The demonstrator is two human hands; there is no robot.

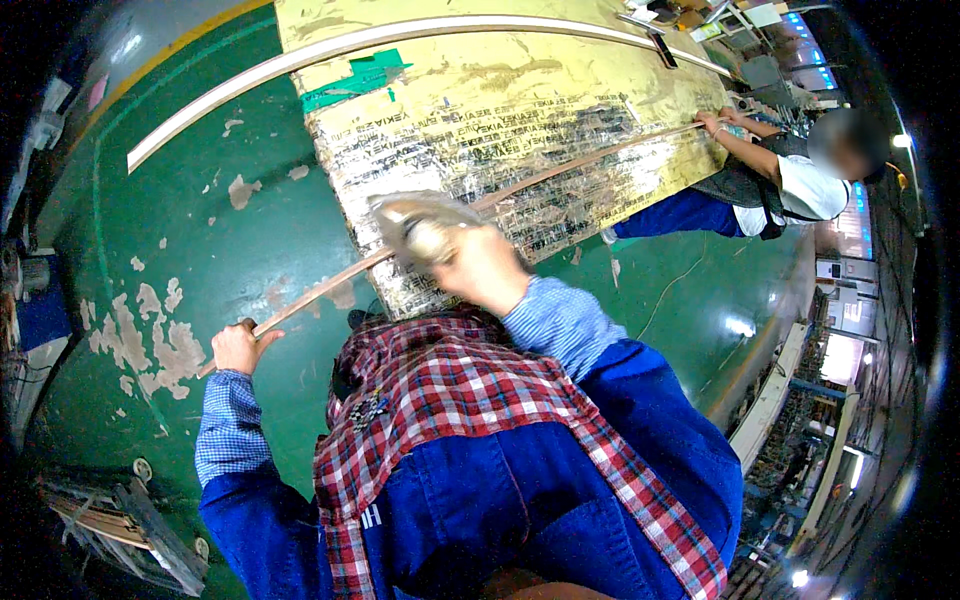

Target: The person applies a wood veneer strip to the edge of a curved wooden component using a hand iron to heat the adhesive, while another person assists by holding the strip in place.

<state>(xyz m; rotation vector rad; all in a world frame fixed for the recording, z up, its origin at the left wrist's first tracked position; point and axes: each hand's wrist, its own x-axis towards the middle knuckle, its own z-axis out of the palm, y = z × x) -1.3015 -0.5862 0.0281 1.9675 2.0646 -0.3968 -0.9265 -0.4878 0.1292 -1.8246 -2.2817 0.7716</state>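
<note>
A long thin brown strip runs diagonally from the lower left, over the near side of the workbench, to the far right. Its near end is in the closed fingers of my left hand, out past the bench's left edge. My right hand is closed round a shiny metallic hand tool with a rounded body. Motion blurs the tool, so its exact kind cannot be made out. It is over the strip, by the bench's near left corner; whether they touch is hidden.
The workbench has a worn yellow top, clear printed tape and a green patch. A long white-faced strip lies along its far side, overhanging left. At right, a co-worker holds the brown strip's far end. A wheeled cart stands lower left.
</note>
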